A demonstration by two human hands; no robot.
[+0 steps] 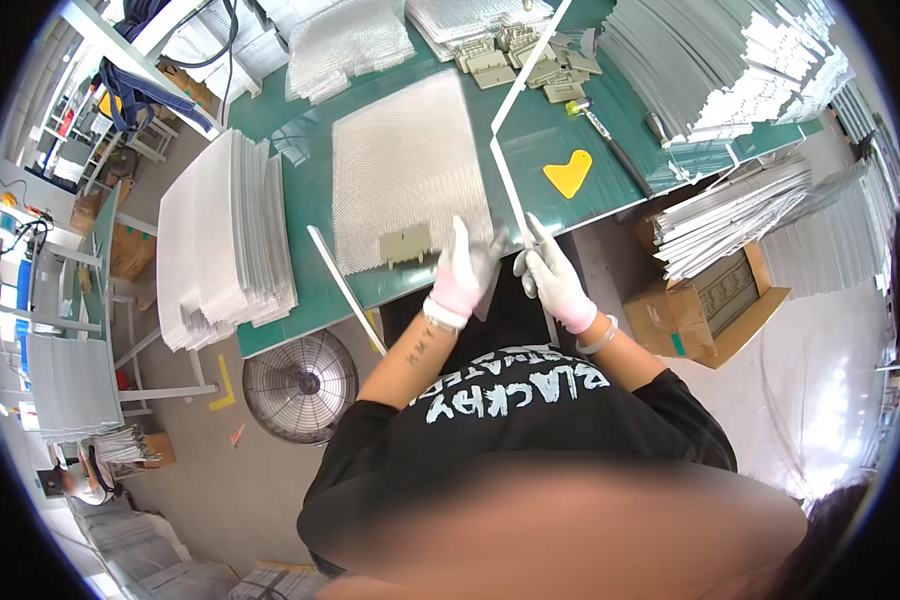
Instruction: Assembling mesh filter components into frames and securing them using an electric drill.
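My left hand (462, 272), in a white glove with a pink cuff, is at the table's front edge beside the mesh sheet's near corner. One finger stretches up, apart from the others, which are blurred by motion; I make out nothing held. Close by on the right, my gloved right hand (554, 276) is closed on the near end of a thin white angled strip (511, 190), which reaches away across the table. A pale mesh sheet (405, 160) lies flat on the green table (305, 130). On its near edge rests an olive plastic piece (405, 244).
Left stands a stack of mesh sheets (215, 240); another white strip (340, 280) overhangs the front edge. Right are a yellow scraper (568, 175), a hammer (615, 150) and stacked panels (705, 70). Olive pieces (540, 65) are piled behind. A floor fan (300, 385) and open carton (710, 315) flank me.
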